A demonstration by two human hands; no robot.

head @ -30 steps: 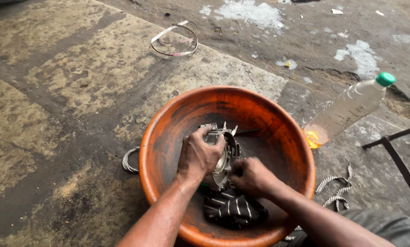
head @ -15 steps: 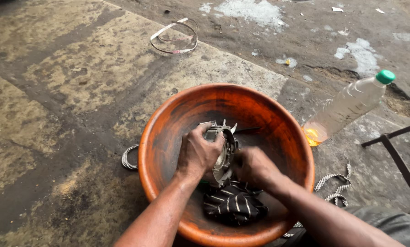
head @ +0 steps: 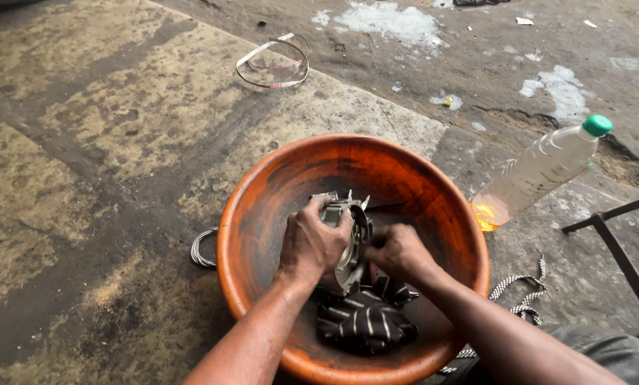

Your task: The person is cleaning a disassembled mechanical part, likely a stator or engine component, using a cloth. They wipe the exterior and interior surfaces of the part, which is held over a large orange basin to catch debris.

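A large orange basin [head: 262, 207] sits on a stained concrete floor [head: 84, 164], and both of the person's hands work inside it. The left hand [head: 311, 246] is closed over the near side of a round metal part [head: 349, 235] with short fins or teeth sticking up along its top edge; the fingers wrap the rim and the palm covers much of its face. The right hand [head: 398, 251] is closed too, pressed against the other side of the same part, though whether it grips the part itself or something small against it cannot be told, since the fingers are turned away from the camera. The metal part stands on edge near the middle of the basin, held between the two hands, just above a crumpled dark cloth with pale stripes [head: 366, 321] that lies on the basin's bottom toward the person.

Outside the basin, a clear plastic bottle with a green cap [head: 540, 171] lies tilted on the floor to the right, a little yellowish liquid pooled at its lower end, close to the basin's rim. A coil of wire [head: 202, 248] rests on the floor touching the basin's left side. Farther off, a thin ring with a strip of tape [head: 272, 64] lies on the concrete. A black-and-white braided cord [head: 519, 292] trails on the floor to the right, near a dark metal frame [head: 619, 249].
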